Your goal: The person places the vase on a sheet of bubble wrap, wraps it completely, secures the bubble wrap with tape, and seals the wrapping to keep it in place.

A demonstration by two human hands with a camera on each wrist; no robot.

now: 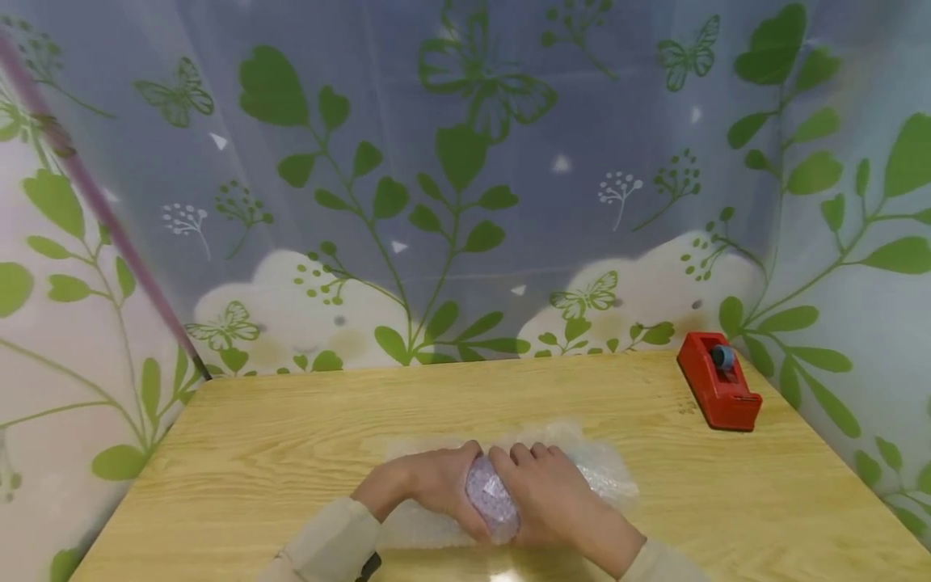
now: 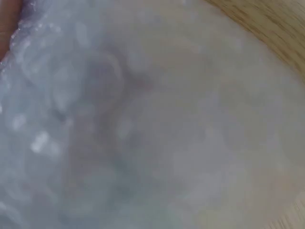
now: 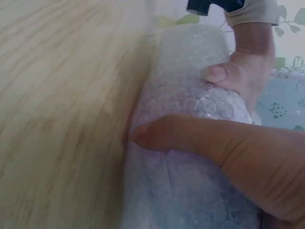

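Observation:
A pale purple object wrapped in clear bubble wrap (image 1: 491,490) lies near the table's front, between my two hands. My left hand (image 1: 440,483) grips its left part, the thumb lying on the wrap. From the other side my right hand (image 1: 550,495) holds it with curled fingers. In the right wrist view the bundle (image 3: 183,191) looks like a long roll, with my right thumb (image 3: 190,134) across it and my left hand (image 3: 248,71) farther along. Blurred bubble wrap (image 2: 157,133) fills most of the left wrist view. What is inside the wrap cannot be made out clearly.
Loose ends of bubble wrap (image 1: 609,475) spread flat on the wooden table (image 1: 291,428) on both sides of the hands. A red tape dispenser (image 1: 720,384) with a small roll stands at the back right. Leaf-printed curtains (image 1: 465,202) enclose the table's back and sides.

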